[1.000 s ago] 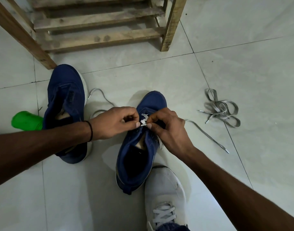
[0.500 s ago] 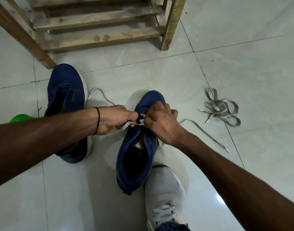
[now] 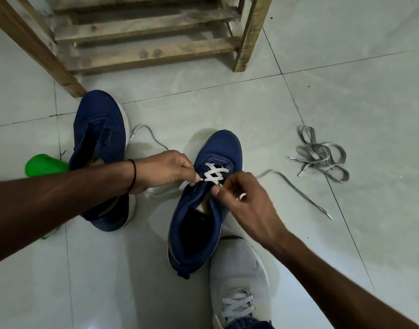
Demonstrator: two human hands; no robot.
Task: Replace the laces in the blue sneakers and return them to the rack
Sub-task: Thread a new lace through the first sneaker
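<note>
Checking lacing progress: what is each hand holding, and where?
Left hand pinches the white lace at the left eyelets of the blue sneaker; right hand seems to grip the right strand.

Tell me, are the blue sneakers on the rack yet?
No, the left sneaker and the right sneaker both stand on the floor in front of the rack.

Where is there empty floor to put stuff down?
Bare floor lies right of the wooden rack, beyond the grey lace pile, and between rack and the right blue sneaker. Crowded: toward the left blue sneaker, where left hand and right hand hold the white lace.
</note>
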